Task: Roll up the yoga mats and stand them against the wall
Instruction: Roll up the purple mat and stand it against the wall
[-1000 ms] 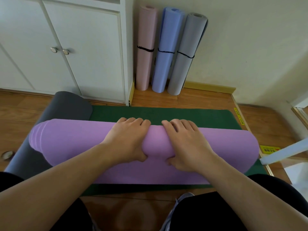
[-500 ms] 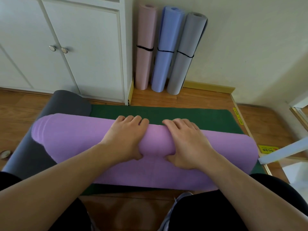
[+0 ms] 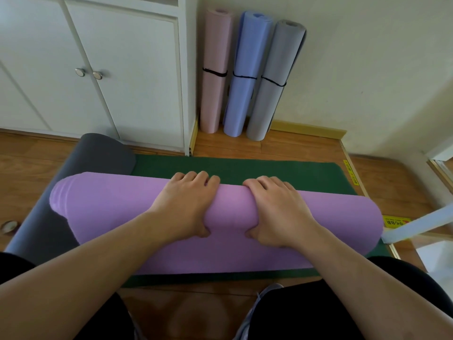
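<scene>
**Purple roll creeps toward the wall**

Rolled slightly farther since a second ago, the purple mat (image 3: 331, 217) lies crosswise on the green mat (image 3: 269, 171). Your left hand (image 3: 182, 207) and right hand (image 3: 279, 212), side by side, both grip its middle; bare green lies ahead.

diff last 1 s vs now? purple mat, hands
The purple mat roll has rolled a little further away across the green mat, so less green shows beyond it. The left hand and right hand went with it, still curled over its top, thumbs pressed into the near side. Unchanged: the pink, blue and grey rolls against the wall.
</scene>
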Tool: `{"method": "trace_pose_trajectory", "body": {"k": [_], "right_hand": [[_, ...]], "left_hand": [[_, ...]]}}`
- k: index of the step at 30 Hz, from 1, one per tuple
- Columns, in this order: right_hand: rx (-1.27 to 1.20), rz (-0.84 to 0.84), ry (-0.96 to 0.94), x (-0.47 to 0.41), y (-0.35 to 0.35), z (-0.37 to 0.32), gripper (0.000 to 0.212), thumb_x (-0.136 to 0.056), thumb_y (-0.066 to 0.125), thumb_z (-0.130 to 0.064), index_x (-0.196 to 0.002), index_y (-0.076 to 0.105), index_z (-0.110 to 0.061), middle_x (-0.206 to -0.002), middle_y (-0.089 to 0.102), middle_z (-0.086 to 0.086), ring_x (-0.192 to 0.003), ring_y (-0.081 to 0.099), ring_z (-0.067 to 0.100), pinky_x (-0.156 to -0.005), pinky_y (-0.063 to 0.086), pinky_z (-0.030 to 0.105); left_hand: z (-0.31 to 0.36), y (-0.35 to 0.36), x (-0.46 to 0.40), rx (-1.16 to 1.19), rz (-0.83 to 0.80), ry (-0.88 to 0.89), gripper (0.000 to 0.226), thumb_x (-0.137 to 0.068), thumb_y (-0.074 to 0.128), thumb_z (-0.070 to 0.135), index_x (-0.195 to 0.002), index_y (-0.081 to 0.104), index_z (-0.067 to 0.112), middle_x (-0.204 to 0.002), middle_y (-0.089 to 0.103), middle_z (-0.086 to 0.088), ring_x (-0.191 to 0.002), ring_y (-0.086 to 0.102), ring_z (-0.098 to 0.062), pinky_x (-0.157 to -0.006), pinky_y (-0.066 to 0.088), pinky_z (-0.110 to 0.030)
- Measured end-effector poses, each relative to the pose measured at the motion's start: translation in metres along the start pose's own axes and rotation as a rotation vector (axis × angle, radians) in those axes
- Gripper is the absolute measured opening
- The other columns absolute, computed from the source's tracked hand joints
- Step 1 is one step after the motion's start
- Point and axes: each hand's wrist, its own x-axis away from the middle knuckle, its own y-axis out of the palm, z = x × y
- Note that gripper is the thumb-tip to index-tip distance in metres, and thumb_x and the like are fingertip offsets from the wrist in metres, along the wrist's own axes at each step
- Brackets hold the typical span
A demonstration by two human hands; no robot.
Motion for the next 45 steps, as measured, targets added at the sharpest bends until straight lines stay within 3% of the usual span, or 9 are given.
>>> {"method": "trace_pose_trajectory", "body": {"k": [7,13,17,21,24,32,38,41,45], "right_hand": [[0.063,-0.075,-0.03,-0.001,0.0,-0.003,0.112,-0.065,0.088,-0.064,-0.153,0.031,-0.025,-0.144,0.049,0.001,-0.129,0.05,0.029,-0.112,0.042,0.043],[0.009,-0.047,-0.023,-0.002,-0.003,-0.004,0.092,-0.063,0.082,-0.062,-0.14,0.043,-0.029,-0.131,0.059,-0.004,-0.119,0.056,0.025,-0.1,0.049,0.042],[-0.013,-0.086,-0.017,0.0,0.001,-0.004,0.094,-0.062,0.082,-0.063,-0.139,0.04,-0.03,-0.127,0.058,-0.003,-0.116,0.056,0.025,-0.096,0.048,0.041],[0.05,-0.097,-0.036,0.002,0.004,-0.004,0.123,-0.062,0.085,-0.07,-0.157,0.023,-0.024,-0.139,0.051,0.002,-0.127,0.051,0.029,-0.112,0.041,0.042],[0.051,-0.096,-0.036,0.001,0.004,-0.003,0.109,-0.063,0.084,-0.069,-0.149,0.034,-0.025,-0.133,0.054,0.001,-0.121,0.053,0.028,-0.104,0.045,0.041],[-0.039,-0.089,0.002,0.001,-0.003,-0.002,0.089,-0.06,0.08,-0.07,-0.133,0.047,-0.031,-0.119,0.062,-0.006,-0.111,0.058,0.022,-0.09,0.05,0.039],[0.04,-0.075,-0.051,0.003,0.004,-0.004,0.121,-0.062,0.081,-0.074,-0.158,0.025,-0.025,-0.141,0.049,0.002,-0.129,0.049,0.028,-0.114,0.039,0.042],[0.054,-0.082,-0.07,0.002,0.007,-0.006,0.118,-0.063,0.083,-0.073,-0.155,0.026,-0.027,-0.139,0.05,0.001,-0.127,0.049,0.028,-0.111,0.042,0.042],[-0.003,-0.046,-0.067,-0.001,0.002,-0.003,0.098,-0.062,0.08,-0.068,-0.143,0.04,-0.031,-0.128,0.059,-0.003,-0.116,0.056,0.024,-0.099,0.05,0.041]], "left_hand": [[-0.007,-0.011,-0.001,0.135,-0.099,-0.03,0.081,-0.054,0.076,0.071,-0.121,0.053,0.033,-0.11,0.062,0.012,-0.098,0.061,-0.016,-0.079,0.043,-0.034],[-0.003,-0.007,0.004,0.025,-0.087,0.025,0.107,-0.056,0.076,0.077,-0.143,0.04,0.027,-0.13,0.052,0.005,-0.118,0.053,-0.021,-0.106,0.044,-0.04],[0.003,0.003,-0.001,0.024,-0.086,0.029,0.093,-0.057,0.081,0.07,-0.131,0.047,0.025,-0.122,0.056,0.004,-0.109,0.055,-0.021,-0.098,0.048,-0.038],[-0.003,-0.003,-0.003,0.126,-0.105,-0.008,0.085,-0.054,0.077,0.068,-0.125,0.053,0.029,-0.113,0.061,0.009,-0.1,0.06,-0.018,-0.088,0.051,-0.036],[-0.003,-0.007,-0.002,0.145,-0.126,-0.022,0.084,-0.052,0.076,0.07,-0.123,0.053,0.031,-0.109,0.062,0.011,-0.097,0.062,-0.018,-0.081,0.051,-0.035],[0.007,0.004,0.002,-0.005,-0.079,0.042,0.104,-0.055,0.077,0.075,-0.139,0.043,0.024,-0.129,0.054,0.003,-0.115,0.054,-0.023,-0.102,0.046,-0.041],[-0.001,-0.004,-0.002,0.078,-0.087,0.005,0.084,-0.055,0.075,0.071,-0.125,0.051,0.03,-0.113,0.061,0.01,-0.1,0.059,-0.018,-0.088,0.05,-0.037],[-0.005,-0.007,-0.002,0.127,-0.126,-0.022,0.084,-0.05,0.075,0.074,-0.12,0.053,0.033,-0.106,0.062,0.013,-0.094,0.06,-0.016,-0.076,0.046,-0.034],[-0.002,-0.003,0.004,0.125,-0.097,-0.002,0.093,-0.056,0.073,0.075,-0.135,0.048,0.031,-0.124,0.06,0.011,-0.109,0.057,-0.017,-0.098,0.047,-0.036]]}}
